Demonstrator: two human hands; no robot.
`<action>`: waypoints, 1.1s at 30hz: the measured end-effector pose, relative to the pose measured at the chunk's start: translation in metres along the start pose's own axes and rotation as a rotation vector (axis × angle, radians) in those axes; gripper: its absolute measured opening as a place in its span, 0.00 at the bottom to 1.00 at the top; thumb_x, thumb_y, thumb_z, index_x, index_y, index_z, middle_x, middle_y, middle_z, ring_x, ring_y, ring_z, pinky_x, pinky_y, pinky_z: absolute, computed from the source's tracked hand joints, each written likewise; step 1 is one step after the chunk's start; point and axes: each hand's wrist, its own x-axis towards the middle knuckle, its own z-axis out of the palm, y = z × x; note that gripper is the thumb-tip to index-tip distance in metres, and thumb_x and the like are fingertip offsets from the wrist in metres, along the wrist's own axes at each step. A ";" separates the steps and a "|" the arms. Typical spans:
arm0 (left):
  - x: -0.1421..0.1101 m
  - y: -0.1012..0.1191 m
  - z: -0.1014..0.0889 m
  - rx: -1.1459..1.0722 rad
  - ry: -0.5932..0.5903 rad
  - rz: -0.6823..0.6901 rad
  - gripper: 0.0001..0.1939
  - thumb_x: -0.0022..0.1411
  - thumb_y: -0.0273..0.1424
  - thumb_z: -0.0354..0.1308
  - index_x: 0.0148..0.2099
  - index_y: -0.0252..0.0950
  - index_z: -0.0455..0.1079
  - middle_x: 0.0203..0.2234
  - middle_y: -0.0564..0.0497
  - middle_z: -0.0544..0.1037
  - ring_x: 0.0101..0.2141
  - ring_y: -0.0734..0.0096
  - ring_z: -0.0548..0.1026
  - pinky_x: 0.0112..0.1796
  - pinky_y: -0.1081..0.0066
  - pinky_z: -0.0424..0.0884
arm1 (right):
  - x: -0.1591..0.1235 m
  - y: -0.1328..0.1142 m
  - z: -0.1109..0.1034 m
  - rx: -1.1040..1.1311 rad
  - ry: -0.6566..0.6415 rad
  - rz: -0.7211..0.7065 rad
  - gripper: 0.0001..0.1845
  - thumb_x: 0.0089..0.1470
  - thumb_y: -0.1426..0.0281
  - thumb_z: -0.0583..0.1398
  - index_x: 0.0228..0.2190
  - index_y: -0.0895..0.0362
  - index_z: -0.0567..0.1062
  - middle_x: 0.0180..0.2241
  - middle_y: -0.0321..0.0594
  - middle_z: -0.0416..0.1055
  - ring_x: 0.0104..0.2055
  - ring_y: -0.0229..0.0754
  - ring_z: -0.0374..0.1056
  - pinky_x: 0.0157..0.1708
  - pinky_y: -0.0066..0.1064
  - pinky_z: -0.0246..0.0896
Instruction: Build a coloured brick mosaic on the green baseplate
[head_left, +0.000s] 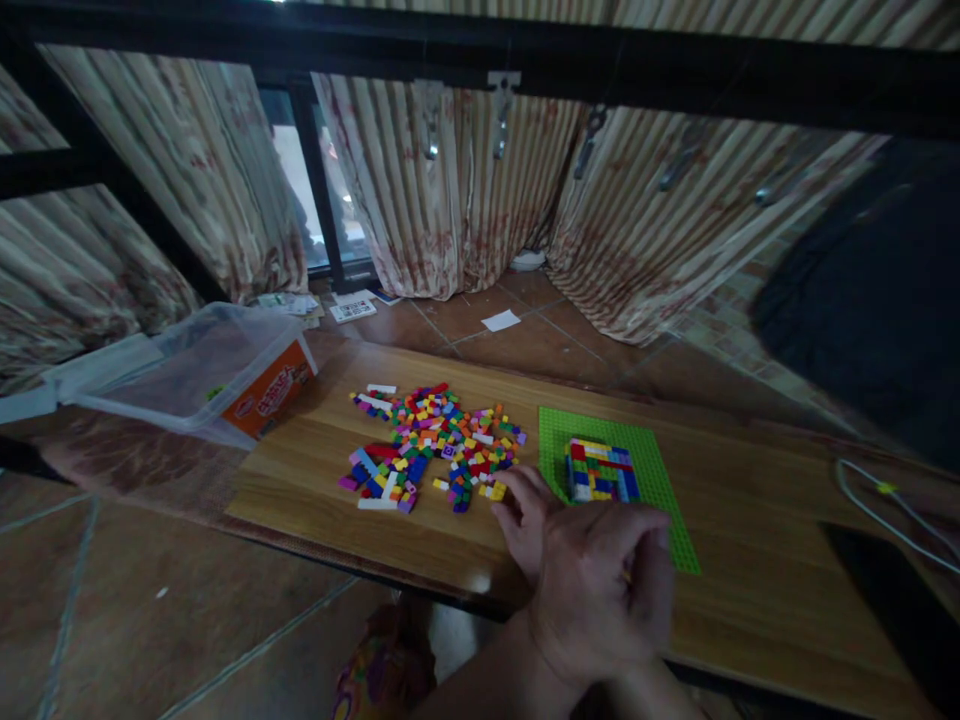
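My forearms cross, with the left one on top. My right hand (526,520) reaches left to the near edge of a pile of loose toy bricks (442,435), its thumb and fingertip closed around a yellow toy brick (496,491). Over the near part of the green baseplate (664,470) is my left hand (600,580), its fingers curled in. A speck of colour shows between those fingers, too small to name. On the baseplate stands a block of multicoloured bricks (602,468), roughly square, its near side partly behind my left hand.
A clear plastic bin (202,365) with an orange label stands left of the wooden table (315,500). A dark flat object (885,590) and a white cable (892,505) lie at the right. Papers (352,306) lie on the floor by the curtains (420,190).
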 end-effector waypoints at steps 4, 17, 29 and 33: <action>-0.001 0.001 -0.001 -0.006 -0.044 -0.037 0.09 0.58 0.22 0.53 0.40 0.37 0.71 0.27 0.54 0.79 0.28 0.76 0.75 0.32 0.74 0.71 | -0.001 -0.009 0.004 -0.006 0.026 0.044 0.20 0.49 0.77 0.56 0.43 0.48 0.72 0.41 0.39 0.70 0.41 0.44 0.70 0.37 0.35 0.69; -0.026 0.013 0.021 0.035 -0.237 0.151 0.07 0.60 0.25 0.50 0.38 0.36 0.69 0.22 0.54 0.76 0.24 0.74 0.73 0.29 0.71 0.69 | 0.004 -0.022 -0.028 0.162 0.144 0.071 0.20 0.49 0.75 0.58 0.46 0.51 0.71 0.41 0.41 0.70 0.31 0.37 0.69 0.31 0.30 0.70; -0.021 0.007 0.020 0.000 -0.255 0.207 0.09 0.56 0.21 0.53 0.40 0.35 0.69 0.24 0.51 0.76 0.28 0.72 0.74 0.37 0.68 0.72 | -0.002 0.021 -0.083 0.126 0.228 0.150 0.18 0.51 0.70 0.60 0.46 0.51 0.73 0.43 0.41 0.69 0.33 0.38 0.71 0.35 0.33 0.72; -0.022 0.004 0.021 0.019 -0.349 0.101 0.08 0.59 0.23 0.51 0.40 0.35 0.70 0.26 0.51 0.77 0.28 0.72 0.75 0.32 0.72 0.70 | -0.008 0.035 -0.124 0.152 0.273 0.215 0.16 0.55 0.65 0.60 0.46 0.51 0.74 0.43 0.41 0.68 0.39 0.41 0.71 0.40 0.36 0.71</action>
